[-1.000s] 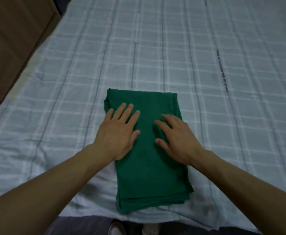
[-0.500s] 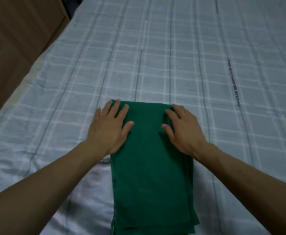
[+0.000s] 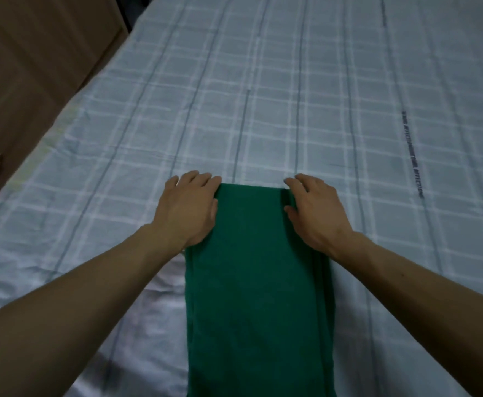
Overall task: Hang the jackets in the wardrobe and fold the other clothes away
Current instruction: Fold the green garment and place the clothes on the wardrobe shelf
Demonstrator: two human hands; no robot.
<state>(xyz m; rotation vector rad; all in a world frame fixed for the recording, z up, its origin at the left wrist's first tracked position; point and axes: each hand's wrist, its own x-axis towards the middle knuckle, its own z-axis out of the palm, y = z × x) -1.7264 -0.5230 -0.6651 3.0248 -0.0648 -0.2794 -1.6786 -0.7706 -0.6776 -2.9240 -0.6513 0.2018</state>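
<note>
Folded green garment [image 3: 259, 282], a long strip in the lower centre of the frame, lying on the checked bedsheet [image 3: 263, 96]. The left hand [image 3: 187, 209] and right hand [image 3: 314, 212] grasp its far corners, fingers curled over the edge and thumbs on top. For a neat fold, both corners should probably lift together and come back level, edges aligned. A brown wooden cabinet [image 3: 34, 67] occupies the upper left.

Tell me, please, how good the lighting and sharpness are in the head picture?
Head view: dim, bluish light, no glare; the green garment and both hands are fairly sharp; wide-angle bending curves the bedsheet lines; the wooden furniture is murky.
</note>
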